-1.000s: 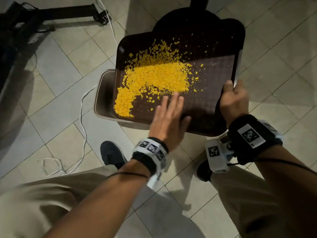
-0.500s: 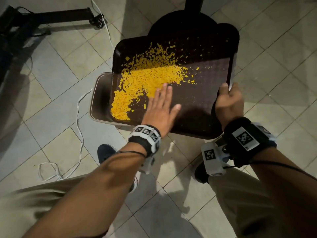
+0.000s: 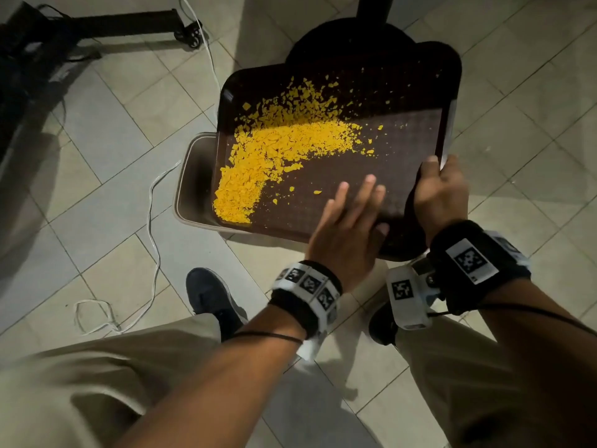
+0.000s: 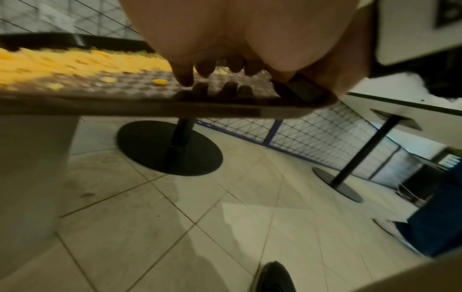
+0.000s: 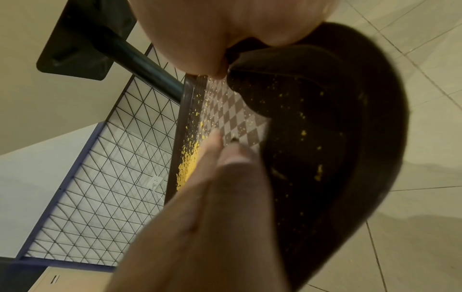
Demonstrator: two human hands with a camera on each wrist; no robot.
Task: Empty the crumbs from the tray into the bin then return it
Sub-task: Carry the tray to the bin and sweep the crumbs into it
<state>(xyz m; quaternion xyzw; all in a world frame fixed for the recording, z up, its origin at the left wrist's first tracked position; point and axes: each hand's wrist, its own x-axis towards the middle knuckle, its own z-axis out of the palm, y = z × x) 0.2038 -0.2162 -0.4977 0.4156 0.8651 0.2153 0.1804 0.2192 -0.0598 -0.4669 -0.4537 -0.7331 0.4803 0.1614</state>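
Observation:
I hold a dark brown tray (image 3: 397,147) tilted over a beige bin (image 3: 190,182) that shows under its left edge. Yellow crumbs (image 3: 274,156) lie heaped on the tray's left half, down to its near left corner. My right hand (image 3: 436,182) grips the tray's right rim, thumb on top. My left hand (image 3: 355,192) lies flat with straight fingers on the tray's near right part, apart from the heap. In the left wrist view the fingertips (image 4: 185,77) touch the patterned tray (image 4: 125,106) beside stray crumbs (image 4: 75,65). The right wrist view shows the tray (image 5: 337,138) and crumbs (image 5: 187,170).
A black round table base (image 3: 349,37) stands beyond the tray. A white cable (image 3: 151,221) trails over the tiled floor left of the bin. A black wheeled stand (image 3: 129,27) lies at the far left. My shoes (image 3: 210,295) are just below the tray.
My left hand swept left into the crumbs, then drew back to the tray's near right part. The heap has shifted toward the tray's left edge over the bin.

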